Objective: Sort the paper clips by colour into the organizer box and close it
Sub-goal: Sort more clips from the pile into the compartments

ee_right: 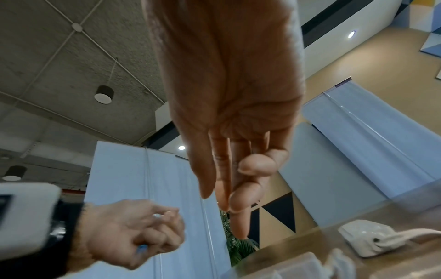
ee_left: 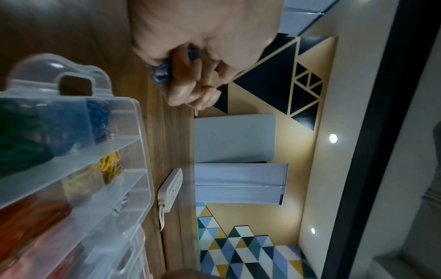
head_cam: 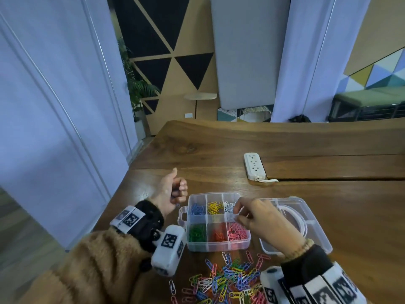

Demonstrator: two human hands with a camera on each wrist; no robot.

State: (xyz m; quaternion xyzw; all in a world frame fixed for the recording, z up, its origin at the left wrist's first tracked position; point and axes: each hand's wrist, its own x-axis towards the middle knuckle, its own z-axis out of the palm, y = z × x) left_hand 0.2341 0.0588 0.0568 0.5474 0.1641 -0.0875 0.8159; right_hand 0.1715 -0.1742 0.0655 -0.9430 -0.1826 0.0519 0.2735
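Note:
The clear organizer box (head_cam: 219,246) stands open on the wooden table. Its back row holds blue, yellow and white clips; its front row holds green, red and pink ones. Its lid (head_cam: 315,218) lies folded out to the right. A heap of mixed loose paper clips (head_cam: 228,279) lies in front of the box. My left hand (head_cam: 176,190) hovers just left of the box, curled into a fist around blue paper clips (ee_left: 162,72). My right hand (head_cam: 254,218) hangs over the white and pink compartments with fingers (ee_right: 226,169) loosely extended; no clip shows in them.
A white power strip (head_cam: 254,166) lies on the table behind the box. The table's left edge (head_cam: 122,185) runs close to my left hand, and a crack crosses the tabletop to the right of the strip.

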